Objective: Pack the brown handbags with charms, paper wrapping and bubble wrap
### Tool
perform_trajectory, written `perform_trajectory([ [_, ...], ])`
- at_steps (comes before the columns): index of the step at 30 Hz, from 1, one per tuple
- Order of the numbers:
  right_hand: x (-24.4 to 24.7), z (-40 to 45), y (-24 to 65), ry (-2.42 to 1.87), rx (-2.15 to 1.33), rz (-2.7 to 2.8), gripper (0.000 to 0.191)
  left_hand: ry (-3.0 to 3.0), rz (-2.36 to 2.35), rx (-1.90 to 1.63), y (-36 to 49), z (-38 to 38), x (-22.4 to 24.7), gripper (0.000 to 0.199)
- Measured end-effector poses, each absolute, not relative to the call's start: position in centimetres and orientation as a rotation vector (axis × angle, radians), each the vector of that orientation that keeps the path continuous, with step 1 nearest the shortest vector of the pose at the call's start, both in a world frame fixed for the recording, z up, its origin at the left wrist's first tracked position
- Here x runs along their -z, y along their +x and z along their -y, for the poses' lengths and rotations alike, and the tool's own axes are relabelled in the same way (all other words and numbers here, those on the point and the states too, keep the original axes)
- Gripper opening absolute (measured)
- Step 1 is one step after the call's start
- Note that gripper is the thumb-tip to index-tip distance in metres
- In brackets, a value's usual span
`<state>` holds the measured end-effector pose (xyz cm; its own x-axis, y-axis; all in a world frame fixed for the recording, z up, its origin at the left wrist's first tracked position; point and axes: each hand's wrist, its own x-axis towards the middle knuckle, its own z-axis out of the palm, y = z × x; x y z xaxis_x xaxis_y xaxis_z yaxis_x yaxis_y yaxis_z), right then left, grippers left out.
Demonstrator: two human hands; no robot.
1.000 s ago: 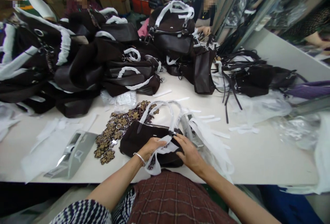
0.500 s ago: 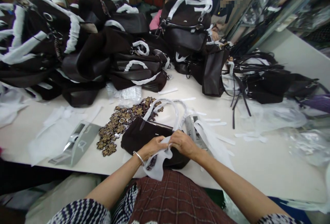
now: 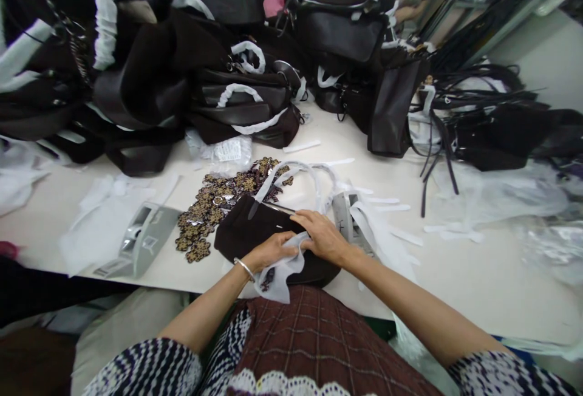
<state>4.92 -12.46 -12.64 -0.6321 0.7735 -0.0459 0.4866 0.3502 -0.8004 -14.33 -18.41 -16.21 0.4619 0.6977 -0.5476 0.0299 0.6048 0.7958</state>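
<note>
A dark brown handbag (image 3: 237,232) lies at the table's near edge, its two handles (image 3: 268,183) wrapped in white. Over its front hangs a piece of thin white tissue (image 3: 283,280), partly covering a patterned charm (image 3: 268,279). My left hand (image 3: 272,251) pinches the tissue between thumb and fingers. On the bag's right half rests my right hand (image 3: 322,235), its fingers extended toward the upper edge and its thumb beside the tissue. Whether that thumb still touches the tissue is hard to tell.
Flower-shaped charms (image 3: 200,217) lie heaped behind and left of the bag. Grey tape dispensers stand at left (image 3: 144,241) and right (image 3: 348,217). White strips (image 3: 387,204) lie on the right. Dark handbags (image 3: 246,104) are piled along the back, with a person's arm (image 3: 410,12) beyond.
My right hand has let its pinch go and spread its fingers over the bag's front. My left hand keeps the tissue. The camera view has tilted down and closer.
</note>
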Motion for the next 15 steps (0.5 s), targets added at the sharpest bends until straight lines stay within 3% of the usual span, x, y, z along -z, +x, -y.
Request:
perform_trajectory([
  [5, 12.4, 10.6, 4.6, -0.959, -1.488, 2.324, 0.031, 1.032, -1.066, -0.400, -14.4, 17.9, 15.7, 0.037],
  [15, 13.6, 10.5, 6.3, -1.253, -2.022, 1.744, 0.024, 1.550, -1.298, -0.093, -22.6, 20.0, 9.6, 0.030],
])
